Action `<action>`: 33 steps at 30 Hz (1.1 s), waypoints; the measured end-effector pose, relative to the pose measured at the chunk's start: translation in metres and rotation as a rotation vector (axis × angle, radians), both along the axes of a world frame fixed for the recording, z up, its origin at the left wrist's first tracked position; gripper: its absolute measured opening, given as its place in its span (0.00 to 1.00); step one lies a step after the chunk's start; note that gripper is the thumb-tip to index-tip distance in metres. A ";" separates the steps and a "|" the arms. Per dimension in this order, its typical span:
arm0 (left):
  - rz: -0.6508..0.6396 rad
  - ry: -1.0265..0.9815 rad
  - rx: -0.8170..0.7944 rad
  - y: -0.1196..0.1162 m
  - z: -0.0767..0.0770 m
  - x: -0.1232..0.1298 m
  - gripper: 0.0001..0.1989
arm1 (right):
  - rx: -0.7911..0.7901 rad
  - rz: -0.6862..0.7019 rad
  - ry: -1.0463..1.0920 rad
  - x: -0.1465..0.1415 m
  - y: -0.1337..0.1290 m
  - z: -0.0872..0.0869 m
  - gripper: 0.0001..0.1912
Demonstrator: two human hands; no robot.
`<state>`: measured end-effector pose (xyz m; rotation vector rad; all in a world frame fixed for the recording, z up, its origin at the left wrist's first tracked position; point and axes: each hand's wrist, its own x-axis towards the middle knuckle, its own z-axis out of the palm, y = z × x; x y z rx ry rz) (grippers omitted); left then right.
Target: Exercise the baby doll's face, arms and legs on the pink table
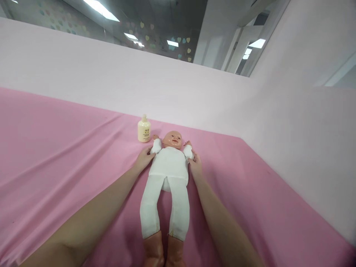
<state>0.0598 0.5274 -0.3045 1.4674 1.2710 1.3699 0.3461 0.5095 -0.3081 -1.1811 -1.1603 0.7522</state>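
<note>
A baby doll (169, 163) with a white cloth body lies on its back, head away from me and feet toward me. Its arms are bent upward beside its head. My left hand (145, 157) is closed round the doll's upper arm on the left of the view. On the other side, my right hand (195, 163) grips the opposite arm in the same way, thumb in front and fingers partly hidden behind it. Just beyond my left hand stands a cream-coloured lotion bottle (144, 130) with dark print, upright near the doll's raised hand.
Pink cloth (69, 148) with some creases covers the surface under the doll. A white wall (111, 81) rises behind it, and another wall (306, 141) runs along the right. Above the back wall, a glass pane (167, 22) shows reflected lights and heart shapes.
</note>
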 end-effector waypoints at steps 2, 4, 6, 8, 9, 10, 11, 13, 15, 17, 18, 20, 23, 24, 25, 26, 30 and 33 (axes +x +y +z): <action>-0.010 -0.050 -0.008 0.002 -0.001 0.000 0.28 | 0.001 0.017 0.061 -0.001 0.000 0.001 0.34; -0.023 -0.104 -0.016 0.002 0.000 0.001 0.30 | 0.013 0.038 0.124 -0.002 -0.001 0.004 0.35; -0.035 -0.151 -0.026 0.000 0.002 0.002 0.30 | 0.025 0.055 0.175 -0.003 -0.003 0.007 0.35; -0.038 -0.195 -0.034 -0.003 0.005 0.004 0.30 | 0.020 0.062 0.217 -0.004 -0.005 0.009 0.36; -0.040 -0.216 -0.036 -0.005 0.007 0.004 0.30 | 0.014 0.063 0.232 -0.004 -0.005 0.010 0.35; -0.044 -0.236 -0.037 -0.006 0.009 0.005 0.30 | 0.009 0.063 0.243 -0.004 -0.005 0.011 0.35; -0.048 -0.254 -0.038 -0.008 0.011 0.006 0.29 | 0.007 0.064 0.252 -0.004 -0.005 0.011 0.34; -0.059 -0.278 -0.043 -0.010 0.013 0.007 0.29 | 0.007 0.072 0.264 -0.004 -0.004 0.012 0.33; -0.061 -0.288 -0.050 -0.011 0.015 0.008 0.28 | 0.008 0.072 0.275 -0.004 -0.004 0.011 0.32; -0.054 -0.289 -0.053 -0.011 0.015 0.008 0.28 | 0.005 0.071 0.277 -0.003 -0.003 0.011 0.32; -0.053 -0.289 -0.051 -0.011 0.015 0.007 0.28 | 0.003 0.070 0.274 -0.003 -0.003 0.010 0.31; -0.056 -0.286 -0.048 -0.011 0.015 0.006 0.27 | -0.002 0.070 0.267 -0.002 -0.002 0.009 0.29; -0.058 -0.279 -0.053 -0.010 0.013 0.005 0.27 | -0.018 0.074 0.276 -0.001 -0.001 0.008 0.27; -0.052 -0.278 -0.057 -0.010 0.012 0.005 0.26 | -0.025 0.078 0.280 0.000 -0.001 0.007 0.26; -0.041 -0.278 -0.061 -0.009 0.011 0.005 0.25 | -0.030 0.079 0.283 0.000 0.000 0.007 0.25; -0.029 -0.277 -0.063 -0.009 0.011 0.005 0.24 | -0.036 0.078 0.285 0.000 0.000 0.007 0.24; -0.008 -0.288 -0.052 -0.007 0.010 0.006 0.19 | -0.059 0.062 0.302 0.000 0.003 0.005 0.18; 0.002 -0.318 -0.008 -0.007 0.011 0.008 0.16 | -0.049 0.075 0.337 0.000 0.006 0.002 0.13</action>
